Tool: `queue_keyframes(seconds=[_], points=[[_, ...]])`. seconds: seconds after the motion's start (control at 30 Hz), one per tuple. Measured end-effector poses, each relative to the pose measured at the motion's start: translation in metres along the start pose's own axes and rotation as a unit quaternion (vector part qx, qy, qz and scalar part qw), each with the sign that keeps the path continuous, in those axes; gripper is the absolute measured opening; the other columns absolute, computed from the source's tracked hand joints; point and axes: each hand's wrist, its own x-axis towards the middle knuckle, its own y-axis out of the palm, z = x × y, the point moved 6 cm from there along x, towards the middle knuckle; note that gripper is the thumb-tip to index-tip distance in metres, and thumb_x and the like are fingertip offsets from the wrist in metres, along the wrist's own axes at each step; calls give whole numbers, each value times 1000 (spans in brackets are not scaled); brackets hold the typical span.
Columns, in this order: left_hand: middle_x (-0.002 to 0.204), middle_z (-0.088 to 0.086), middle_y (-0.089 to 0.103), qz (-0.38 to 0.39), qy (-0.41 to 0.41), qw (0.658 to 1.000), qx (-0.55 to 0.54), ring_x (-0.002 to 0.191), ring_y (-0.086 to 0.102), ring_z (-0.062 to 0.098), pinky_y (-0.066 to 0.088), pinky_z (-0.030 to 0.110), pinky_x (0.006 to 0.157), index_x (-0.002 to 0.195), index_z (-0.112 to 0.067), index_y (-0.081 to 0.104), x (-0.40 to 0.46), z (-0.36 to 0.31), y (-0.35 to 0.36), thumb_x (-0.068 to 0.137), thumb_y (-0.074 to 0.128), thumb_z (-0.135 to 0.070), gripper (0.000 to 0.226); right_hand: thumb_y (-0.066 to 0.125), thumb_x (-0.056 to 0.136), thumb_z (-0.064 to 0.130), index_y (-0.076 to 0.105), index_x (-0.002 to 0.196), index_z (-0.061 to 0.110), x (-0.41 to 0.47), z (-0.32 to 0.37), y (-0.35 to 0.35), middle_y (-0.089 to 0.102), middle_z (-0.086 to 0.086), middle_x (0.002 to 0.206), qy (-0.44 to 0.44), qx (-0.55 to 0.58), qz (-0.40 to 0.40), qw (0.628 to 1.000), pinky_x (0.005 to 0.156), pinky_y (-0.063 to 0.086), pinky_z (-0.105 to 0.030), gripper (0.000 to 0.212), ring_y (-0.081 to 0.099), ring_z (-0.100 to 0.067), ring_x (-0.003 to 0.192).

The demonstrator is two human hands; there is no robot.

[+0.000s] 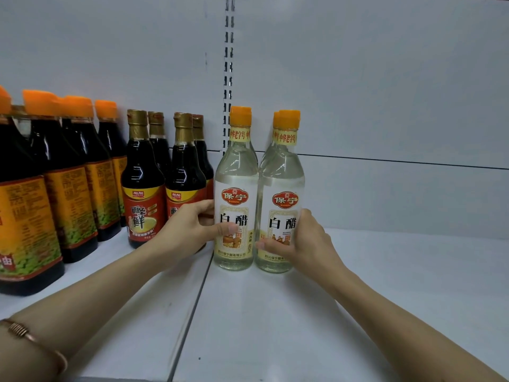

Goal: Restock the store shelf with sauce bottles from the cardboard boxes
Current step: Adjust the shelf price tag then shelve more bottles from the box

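Left hand (pixel 190 227) grip clasps left vinegar bottle (pixel 234 188); right hand (pixel 305 241) grip clasps right vinegar bottle (pixel 281 194), upright, touching.

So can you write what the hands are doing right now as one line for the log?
step: placing vinegar | left hand: grips left clear bottle | right hand: grips right clear bottle | both upright on shelf | dark bottles alongside

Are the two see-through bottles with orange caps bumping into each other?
Touching. In the head view the left clear bottle and the right clear bottle meet side to side with no white shelf showing between their bodies, each gripped by a hand.
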Motion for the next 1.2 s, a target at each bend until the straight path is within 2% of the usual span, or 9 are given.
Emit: queue_keyframes(seconds=[0.33, 0.57, 0.67, 0.77, 0.83, 0.97, 1.03, 1.13, 1.2], points=[[98, -13, 74, 4, 1, 1000, -5, 90, 70, 2, 55, 14, 67, 107, -26, 64, -2, 4, -3, 64, 74, -26, 45, 83, 60, 60, 45, 112, 23, -3, 5, -3, 61, 7, 111, 3, 8, -8, 1000, 86, 53, -39, 75, 61, -16, 101], [100, -12, 71, -5, -1, 1000, 0, 88, 69, 0, 56, 15, 67, 112, -22, 63, -2, 5, -4, 75, 74, -17, 40, 83, 59, 60, 45, 111, 24, -5, 6, -3, 63, 8, 110, 6, 9, -15, 1000, 86, 54, -40, 74, 63, -15, 100], [99, -13, 71, -9, 2, 1000, -1, 88, 69, -1, 55, 15, 67, 113, -22, 63, -3, 6, -4, 76, 74, -16, 40, 84, 61, 56, 45, 110, 24, -8, 9, -3, 64, 10, 109, 7, 10, -11, 1000, 83, 52, -34, 71, 63, -13, 99], [103, -13, 71, -11, 4, 1000, -3, 90, 70, 2, 57, 19, 74, 117, -21, 62, -4, 7, -3, 73, 75, -21, 46, 83, 65, 53, 43, 109, 24, -13, 15, -4, 63, 12, 108, 4, 8, -17, 1000, 79, 49, -29, 66, 62, -12, 97], [105, -12, 71, -17, -1, 1000, 0, 90, 70, 3, 57, 25, 81, 120, -22, 60, -6, 7, -4, 68, 76, -26, 55, 83, 67, 50, 43, 110, 24, -16, 18, -5, 63, 12, 108, 3, 15, -14, 1000, 83, 52, -32, 64, 63, -12, 99], [109, -9, 66, -34, -14, 999, 4, 82, 70, 0, 55, 15, 63, 137, -16, 46, -13, 1, -3, 74, 77, -14, 70, 79, 73, 46, 46, 108, 34, -26, 23, -7, 63, 14, 109, -27, 67, 9, 997, 92, 53, -39, 50, 63, -8, 102], [114, -7, 62, -53, -38, 998, 2, 81, 69, 1, 52, 13, 58, 144, -13, 35, -24, -1, -1, 76, 77, -13, 81, 74, 74, 55, 46, 120, 30, -34, 22, -8, 55, 8, 122, -34, 78, 14, 996, 100, 47, -37, 60, 55, -13, 116], [134, -1, 51, -102, -78, 990, 58, 104, 59, 9, 48, 18, 72, 149, -16, 28, -49, -6, 0, 80, 75, -26, 84, 66, 82, 53, 32, 142, 20, -48, 25, -21, 31, -2, 140, -31, 75, 12, 997, 105, 35, -32, 77, 37, -19, 132], [146, 2, 43, -134, -87, 982, 100, 118, 51, 14, 44, 26, 88, 148, -18, 31, -69, -14, 2, 85, 71, -30, 76, 64, 84, 49, 24, 148, 17, -58, 29, -31, 21, 2, 139, -44, 96, 16, 994, 103, 37, -28, 82, 36, -15, 130]])
